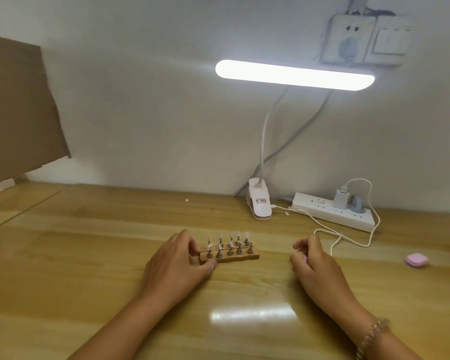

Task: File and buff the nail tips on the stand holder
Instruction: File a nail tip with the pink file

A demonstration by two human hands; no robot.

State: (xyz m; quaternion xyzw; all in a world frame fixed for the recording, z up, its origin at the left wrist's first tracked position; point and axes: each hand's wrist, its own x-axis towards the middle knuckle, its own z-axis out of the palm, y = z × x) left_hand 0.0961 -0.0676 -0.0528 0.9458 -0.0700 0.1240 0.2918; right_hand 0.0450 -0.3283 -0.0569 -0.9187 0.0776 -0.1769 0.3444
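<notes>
Wooden stand holder (pixel 234 257) pinched at its end by left hand (pixel 177 261) — right hand (pixel 312 261) curled, contents unclear — nail tips (pixel 246 234) untouched, filing and buffing seemingly not begun.

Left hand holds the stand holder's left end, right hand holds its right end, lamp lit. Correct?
No: the head view shows the right hand apart from the stand holder, over the table to its right. The left hand does hold the left end, and the lamp is lit.
</notes>
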